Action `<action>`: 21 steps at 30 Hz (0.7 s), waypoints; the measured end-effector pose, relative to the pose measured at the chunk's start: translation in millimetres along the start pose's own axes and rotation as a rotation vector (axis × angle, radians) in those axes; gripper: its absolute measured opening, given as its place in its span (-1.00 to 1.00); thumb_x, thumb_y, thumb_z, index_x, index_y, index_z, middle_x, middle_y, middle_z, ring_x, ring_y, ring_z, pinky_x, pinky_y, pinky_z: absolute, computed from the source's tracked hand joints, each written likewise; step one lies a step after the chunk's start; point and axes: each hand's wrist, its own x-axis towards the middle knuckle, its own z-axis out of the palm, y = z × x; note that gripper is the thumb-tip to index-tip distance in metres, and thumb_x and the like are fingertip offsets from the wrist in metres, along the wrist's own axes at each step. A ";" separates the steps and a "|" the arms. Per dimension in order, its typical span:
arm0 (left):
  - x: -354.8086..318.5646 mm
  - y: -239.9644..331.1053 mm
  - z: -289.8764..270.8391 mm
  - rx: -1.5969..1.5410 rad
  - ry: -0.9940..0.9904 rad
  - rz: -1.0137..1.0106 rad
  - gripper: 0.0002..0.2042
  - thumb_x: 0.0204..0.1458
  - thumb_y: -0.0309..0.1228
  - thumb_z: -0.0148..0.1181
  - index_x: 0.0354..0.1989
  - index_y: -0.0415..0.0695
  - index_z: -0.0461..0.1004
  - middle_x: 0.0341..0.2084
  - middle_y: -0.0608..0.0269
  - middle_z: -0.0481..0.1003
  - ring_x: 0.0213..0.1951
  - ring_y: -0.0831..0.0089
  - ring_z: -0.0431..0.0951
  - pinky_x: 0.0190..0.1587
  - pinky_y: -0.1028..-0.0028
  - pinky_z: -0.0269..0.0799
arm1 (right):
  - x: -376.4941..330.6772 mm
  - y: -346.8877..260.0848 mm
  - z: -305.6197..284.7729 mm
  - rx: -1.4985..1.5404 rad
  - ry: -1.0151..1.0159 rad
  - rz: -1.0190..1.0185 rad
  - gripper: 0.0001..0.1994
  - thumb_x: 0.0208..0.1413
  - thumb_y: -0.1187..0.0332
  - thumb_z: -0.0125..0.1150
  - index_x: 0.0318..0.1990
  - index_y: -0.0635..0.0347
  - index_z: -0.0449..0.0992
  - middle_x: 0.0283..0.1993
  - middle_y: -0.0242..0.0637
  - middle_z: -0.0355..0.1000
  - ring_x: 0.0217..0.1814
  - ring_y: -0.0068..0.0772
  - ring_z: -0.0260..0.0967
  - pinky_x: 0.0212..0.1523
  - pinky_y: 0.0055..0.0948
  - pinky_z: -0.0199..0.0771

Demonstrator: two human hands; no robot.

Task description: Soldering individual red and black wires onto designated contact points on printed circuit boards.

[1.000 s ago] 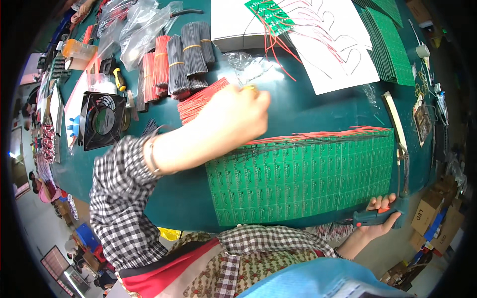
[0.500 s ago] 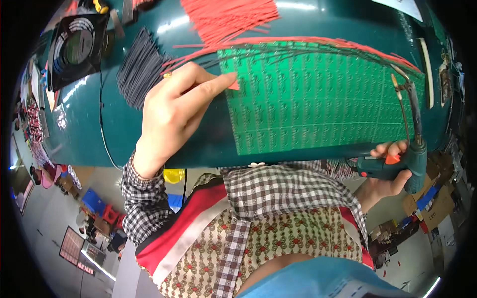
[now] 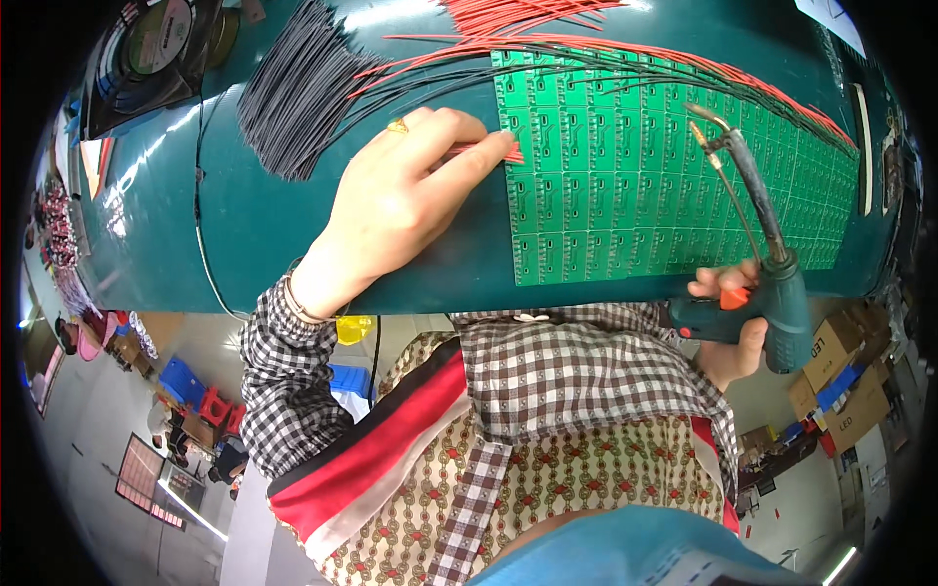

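My left hand [image 3: 405, 200] is closed in a pinch at the left edge of a green panel of circuit boards [image 3: 586, 210]. Short red wires [image 3: 516, 154] poke out between its thumb and forefinger; their other ends are hidden in the hand. A dark green soldering gun [image 3: 793, 317] with an orange trigger is gripped in my right hand [image 3: 738, 347]. Its bent iron tip [image 3: 708, 112] and a thin brass-ended feed tube [image 3: 718, 161] hang over the right half of the panel. Red and black wires [image 3: 625, 68] lie along the panel's far edge.
A thick bundle of black wires [image 3: 298, 93] lies left of the panel, and a pile of red wires [image 3: 518, 12] lies at the far side. A black fan [image 3: 161, 54] stands at the far left, its cable [image 3: 199, 195] running to the table's near edge.
The soldering gun has moved left over the panel. My left hand keeps its pinch on the red wires near the panel's left edge. The whole view has shifted slightly.
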 end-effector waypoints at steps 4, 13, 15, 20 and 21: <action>18.0 2.8 -2.1 -0.064 0.052 0.019 -0.69 -0.25 -0.60 0.17 -0.24 -0.13 0.53 -0.43 0.34 0.39 -0.44 0.41 0.42 -0.43 0.49 0.35 | 5.4 -2.0 3.7 -0.028 0.068 -0.029 -0.31 0.03 -0.05 0.17 0.08 0.43 0.24 -0.17 -0.13 0.40 -0.09 -0.07 0.43 -0.04 -0.09 0.50; 82.2 19.0 44.8 -0.673 -0.040 -0.282 -0.87 -0.01 -0.52 0.20 -0.27 -0.21 0.56 -0.39 0.21 0.51 -0.31 0.41 0.51 -0.24 0.49 0.41 | 61.3 15.1 -3.6 0.642 -0.122 -0.057 -0.40 0.10 -0.11 0.08 0.02 0.30 0.29 -0.26 -0.28 0.41 -0.03 -0.17 0.37 0.39 0.12 -0.20; 90.7 10.2 50.3 -0.619 0.007 -0.288 -0.86 0.02 -0.51 0.16 -0.24 -0.23 0.55 -0.38 0.22 0.51 -0.27 0.46 0.53 -0.20 0.51 0.43 | 60.2 19.0 0.3 0.665 -0.073 -0.021 -0.42 0.08 -0.10 0.11 -0.02 0.28 0.30 -0.29 -0.30 0.41 -0.05 -0.21 0.37 0.39 0.14 -0.25; 103.1 -4.5 26.7 -0.441 0.112 -0.209 -0.69 -0.04 -0.31 0.24 -0.14 -0.15 0.42 -0.34 0.09 0.38 -0.35 0.20 0.45 -0.30 0.33 0.39 | 58.6 15.1 4.6 0.700 -0.052 0.013 -0.47 0.00 -0.05 0.24 -0.08 0.19 0.30 -0.32 -0.37 0.45 -0.08 -0.31 0.35 0.41 0.11 -0.28; 104.1 -4.1 24.1 -0.366 0.112 -0.156 -0.71 -0.02 -0.34 0.21 -0.14 -0.16 0.42 -0.37 0.10 0.37 -0.40 0.18 0.43 -0.32 0.32 0.38 | 57.7 15.6 5.5 0.707 -0.056 0.024 -0.47 0.00 -0.06 0.24 -0.09 0.18 0.30 -0.32 -0.38 0.44 -0.08 -0.32 0.34 0.41 0.11 -0.28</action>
